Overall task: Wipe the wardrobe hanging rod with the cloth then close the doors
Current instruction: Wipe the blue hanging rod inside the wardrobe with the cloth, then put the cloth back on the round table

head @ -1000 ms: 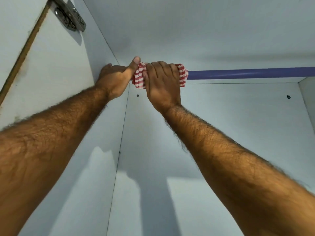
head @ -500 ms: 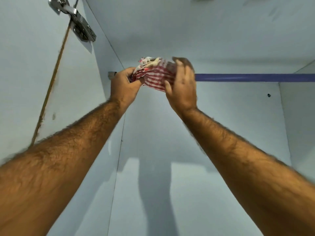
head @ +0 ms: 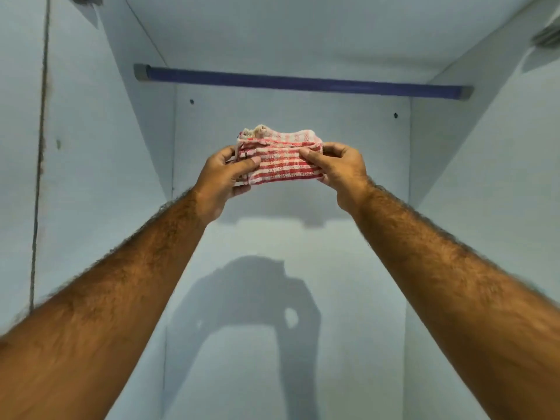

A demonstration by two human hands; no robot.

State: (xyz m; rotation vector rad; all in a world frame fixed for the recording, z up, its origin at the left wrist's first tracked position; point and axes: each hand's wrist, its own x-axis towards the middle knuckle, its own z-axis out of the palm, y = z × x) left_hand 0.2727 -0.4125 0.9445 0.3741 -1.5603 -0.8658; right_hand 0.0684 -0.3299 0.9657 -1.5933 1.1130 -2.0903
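A blue hanging rod point(head: 303, 82) spans the top of the pale wardrobe interior, bare along its whole length between grey end sockets. Well below it, a folded red-and-white checked cloth point(head: 280, 163) is stretched between my two hands. My left hand point(head: 225, 177) pinches its left end and my right hand point(head: 341, 169) pinches its right end. The cloth does not touch the rod.
The wardrobe's left side panel point(head: 136, 147) and right side panel point(head: 469, 177) frame the space, with the back panel point(head: 288, 298) behind my arms. A metal hinge point(head: 547, 37) shows blurred at the upper right. The open left door point(head: 21, 147) fills the left edge.
The cloth has come off the left end of the rod and dropped lower. Both hands now hold it spread by its ends, and the view has shifted so the whole rod shows.
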